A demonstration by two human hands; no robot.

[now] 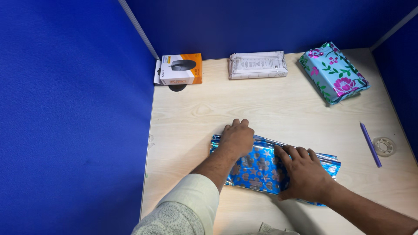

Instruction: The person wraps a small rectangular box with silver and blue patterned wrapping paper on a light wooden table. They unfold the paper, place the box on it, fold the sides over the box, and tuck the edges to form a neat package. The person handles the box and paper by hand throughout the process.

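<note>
While both hands [237, 139] [305, 174] press flat on blue foil wrap [261, 167], grip wide; pale desk [261, 104], blue partitions [65, 109].

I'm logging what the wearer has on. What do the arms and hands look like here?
The left hand is bare; its arm wears a cream sleeve with a fine circular pattern, ending mid-forearm. The right hand and forearm are bare, with no visible rings, watch or gloves.

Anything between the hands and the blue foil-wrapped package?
Nothing visible. Left hand and right hand both lie flat on the blue foil-wrapped package, touching it. The floral parcel, purple pen and tape roll lie apart on the desk.
</note>
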